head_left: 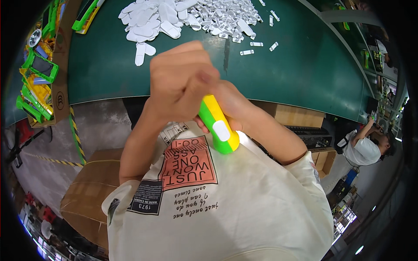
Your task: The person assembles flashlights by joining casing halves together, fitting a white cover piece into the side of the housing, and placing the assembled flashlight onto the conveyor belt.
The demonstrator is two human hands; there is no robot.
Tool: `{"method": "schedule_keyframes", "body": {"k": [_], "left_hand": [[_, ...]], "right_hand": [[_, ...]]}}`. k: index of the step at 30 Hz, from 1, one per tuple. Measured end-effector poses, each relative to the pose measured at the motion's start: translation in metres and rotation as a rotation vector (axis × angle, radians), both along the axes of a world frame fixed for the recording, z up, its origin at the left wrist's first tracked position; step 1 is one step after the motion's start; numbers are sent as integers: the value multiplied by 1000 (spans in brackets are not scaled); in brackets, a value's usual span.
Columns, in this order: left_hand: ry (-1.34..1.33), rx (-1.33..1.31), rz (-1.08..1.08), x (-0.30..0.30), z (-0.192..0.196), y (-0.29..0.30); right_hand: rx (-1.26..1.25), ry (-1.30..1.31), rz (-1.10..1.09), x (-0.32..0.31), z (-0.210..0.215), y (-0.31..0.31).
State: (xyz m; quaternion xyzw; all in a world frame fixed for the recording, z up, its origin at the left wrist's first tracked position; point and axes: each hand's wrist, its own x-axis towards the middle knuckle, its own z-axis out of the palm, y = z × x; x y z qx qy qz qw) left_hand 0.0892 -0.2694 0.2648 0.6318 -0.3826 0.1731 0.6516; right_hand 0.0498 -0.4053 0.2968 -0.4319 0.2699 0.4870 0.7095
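Close to my chest, a green and yellow flashlight (216, 124) with a white oval piece on its side is held tilted, its wider end toward my shirt. My right hand (226, 102) is closed round it from the right, with fingertips showing behind its left side. My left hand (180, 82) is a fist over the far end, thumb side against the right hand. That end of the flashlight is hidden by the hands. Beyond them on the green table (287, 74) lies a pile of flat white oval pieces (148, 21).
Many small white clip-like parts (222, 17) are heaped beside the oval pieces, with several strays to the right. At the left, a cardboard box (62, 87) holds green and yellow housings. Another carton (89, 195) stands by my left side. A person (363, 145) sits at the right.
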Motion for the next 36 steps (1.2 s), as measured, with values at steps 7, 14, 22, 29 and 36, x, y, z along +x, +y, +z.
{"method": "schedule_keyframes", "body": {"k": [7,14,22,29,36], "left_hand": [[85,-48,187,-6,-1,8],[267,-43,670,-27,3,14],[508,48,800,-39,17,12],[293,-101,1082,-31,23,11],[-366,207,916,-41,32,6]], "right_hand": [[179,-136,54,-10,-14,-8],[-886,-1544,454,-28,4,-21],[-990,-1829,447,-32,2,-22],[-1148,-2213,82,-20,12,-34],[205,-704,-474,-19,-12,-12]]}}
